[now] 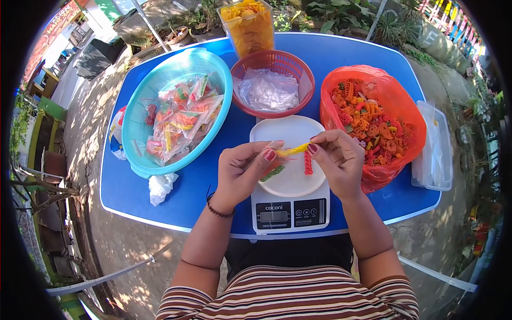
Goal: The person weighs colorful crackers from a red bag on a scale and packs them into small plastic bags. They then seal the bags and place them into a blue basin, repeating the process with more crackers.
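My left hand [247, 168] pinches a small clear plastic bag [278, 164] with a green piece inside, above the white scale's plate [293, 184]. Between the thumb and fingers of my right hand [338, 162] is a yellow twisted snack piece [296, 150], which reaches the mouth of the bag. A red spiral piece [308, 163] shows over the plate, between my hands. The scale [290, 215] stands at the front edge of the table, its display facing me. An orange-red plastic bag [373, 173] full of colourful snack pieces [376, 125] lies open to the right.
A turquoise basket [133, 162] of filled packets stands on the blue table [213, 176] at the left, with crumpled plastic [161, 188] below it. Behind are a red basket [277, 113] of clear bags and a tub of yellow chips [249, 29]. A clear container [434, 149] is far right.
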Available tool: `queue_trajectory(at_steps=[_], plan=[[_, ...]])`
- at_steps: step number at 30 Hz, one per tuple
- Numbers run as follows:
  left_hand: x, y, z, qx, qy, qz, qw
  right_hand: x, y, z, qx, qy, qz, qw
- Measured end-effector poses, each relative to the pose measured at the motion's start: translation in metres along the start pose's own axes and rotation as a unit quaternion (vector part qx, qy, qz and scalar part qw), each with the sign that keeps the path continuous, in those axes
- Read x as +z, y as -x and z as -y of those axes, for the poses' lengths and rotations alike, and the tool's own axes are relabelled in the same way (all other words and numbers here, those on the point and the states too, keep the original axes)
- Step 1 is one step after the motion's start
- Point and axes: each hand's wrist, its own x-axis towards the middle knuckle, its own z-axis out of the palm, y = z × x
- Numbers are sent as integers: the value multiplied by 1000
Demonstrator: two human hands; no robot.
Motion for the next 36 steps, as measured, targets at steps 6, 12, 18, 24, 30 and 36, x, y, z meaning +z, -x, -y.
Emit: queue_trajectory(at_steps=[6,12,18,24,30,36], plan=[[9,-1,2,68,-55,-11,996,10,3,-7,-75,42,-13,996],[6,1,5,48,-35,9,998,14,0,4,-207,226,67,950],[9,2,0,9,-16,-5,1000,12,-2,6,-205,262,122,935],[9,-3,8,41,2,-55,998,0,-6,9,-44,245,35,968],[-3,-6,20,-50,151,-78,984,1,-8,3,-136,473,54,869],[2,-7,5,-18,130,-67,989,4,-4,-6,-118,407,76,903]])
